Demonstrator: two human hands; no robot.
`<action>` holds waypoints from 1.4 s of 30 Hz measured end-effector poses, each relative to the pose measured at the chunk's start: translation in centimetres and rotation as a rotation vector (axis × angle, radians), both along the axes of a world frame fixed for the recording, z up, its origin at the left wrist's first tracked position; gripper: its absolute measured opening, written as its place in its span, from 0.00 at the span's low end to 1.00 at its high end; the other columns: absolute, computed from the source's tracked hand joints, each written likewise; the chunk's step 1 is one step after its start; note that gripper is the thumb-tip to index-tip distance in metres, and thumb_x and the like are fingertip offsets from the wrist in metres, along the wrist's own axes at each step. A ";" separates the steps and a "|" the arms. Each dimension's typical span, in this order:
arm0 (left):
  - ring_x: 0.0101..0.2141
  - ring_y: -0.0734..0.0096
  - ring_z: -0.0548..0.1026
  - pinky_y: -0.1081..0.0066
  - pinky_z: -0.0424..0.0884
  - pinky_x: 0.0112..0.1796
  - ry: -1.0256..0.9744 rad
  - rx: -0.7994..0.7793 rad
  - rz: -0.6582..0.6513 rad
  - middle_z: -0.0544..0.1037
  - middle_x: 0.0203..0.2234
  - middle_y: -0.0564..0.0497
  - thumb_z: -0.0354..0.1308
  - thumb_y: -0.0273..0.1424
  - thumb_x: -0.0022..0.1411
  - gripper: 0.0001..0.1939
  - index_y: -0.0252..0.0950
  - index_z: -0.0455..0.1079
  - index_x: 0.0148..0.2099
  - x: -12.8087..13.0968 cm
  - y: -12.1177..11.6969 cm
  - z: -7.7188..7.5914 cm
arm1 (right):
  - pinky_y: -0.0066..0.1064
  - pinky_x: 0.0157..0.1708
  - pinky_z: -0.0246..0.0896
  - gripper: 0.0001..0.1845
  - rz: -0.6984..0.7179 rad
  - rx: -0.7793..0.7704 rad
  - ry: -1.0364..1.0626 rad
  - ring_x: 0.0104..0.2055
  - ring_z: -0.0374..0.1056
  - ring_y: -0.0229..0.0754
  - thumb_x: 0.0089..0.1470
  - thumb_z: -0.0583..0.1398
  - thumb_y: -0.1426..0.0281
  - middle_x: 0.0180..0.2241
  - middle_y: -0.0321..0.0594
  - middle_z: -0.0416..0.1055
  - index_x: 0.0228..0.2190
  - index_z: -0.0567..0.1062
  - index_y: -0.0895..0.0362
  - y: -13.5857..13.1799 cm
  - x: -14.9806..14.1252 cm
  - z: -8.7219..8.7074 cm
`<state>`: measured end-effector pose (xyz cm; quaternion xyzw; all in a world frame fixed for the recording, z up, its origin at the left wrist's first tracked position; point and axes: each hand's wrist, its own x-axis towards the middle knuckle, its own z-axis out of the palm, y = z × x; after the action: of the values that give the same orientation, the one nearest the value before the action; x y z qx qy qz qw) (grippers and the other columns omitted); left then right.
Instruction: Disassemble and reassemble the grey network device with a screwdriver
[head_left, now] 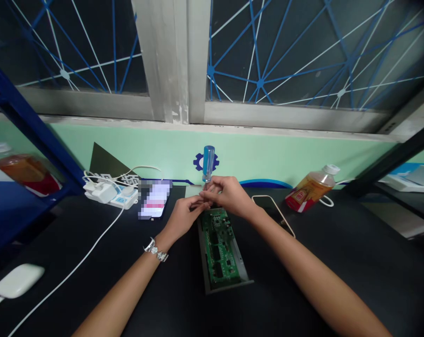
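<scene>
screwdriver held near-upright at far end of pcb on desk, shaft pinched by r. hand; l. hand fingers narrow beside, hold can't be told. pcb could be scratched if tip slips.

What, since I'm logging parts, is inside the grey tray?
A green circuit board. The left hand and right hand cover its far end; its underside cannot be seen.
</scene>
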<state>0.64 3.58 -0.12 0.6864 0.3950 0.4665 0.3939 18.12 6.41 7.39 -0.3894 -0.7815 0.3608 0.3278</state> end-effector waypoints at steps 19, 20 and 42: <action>0.33 0.64 0.79 0.69 0.73 0.36 0.020 0.036 0.075 0.82 0.30 0.49 0.58 0.29 0.64 0.07 0.33 0.76 0.34 0.6 0.2 -0.6 | 0.28 0.25 0.63 0.09 0.112 -0.092 -0.015 0.23 0.70 0.36 0.58 0.61 0.66 0.24 0.35 0.74 0.40 0.76 0.57 -1.3 -0.7 0.4; 0.35 0.63 0.80 0.68 0.73 0.37 0.010 0.019 0.063 0.83 0.32 0.48 0.59 0.30 0.64 0.07 0.33 0.77 0.36 0.6 0.1 -0.5 | 0.28 0.26 0.63 0.08 0.062 -0.046 -0.032 0.24 0.71 0.36 0.57 0.62 0.66 0.24 0.35 0.74 0.37 0.76 0.57 -1.1 -0.6 0.3; 0.35 0.63 0.79 0.68 0.74 0.37 0.046 0.033 0.101 0.82 0.32 0.48 0.58 0.29 0.63 0.07 0.33 0.75 0.35 0.6 0.3 -1.0 | 0.28 0.26 0.64 0.08 0.143 -0.051 -0.015 0.25 0.68 0.35 0.58 0.60 0.66 0.28 0.37 0.74 0.38 0.75 0.57 -1.4 -0.7 0.0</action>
<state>1.23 3.83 -1.09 0.6825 0.4302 0.4765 0.3493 17.47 5.05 7.35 -0.3434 -0.8004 0.4003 0.2851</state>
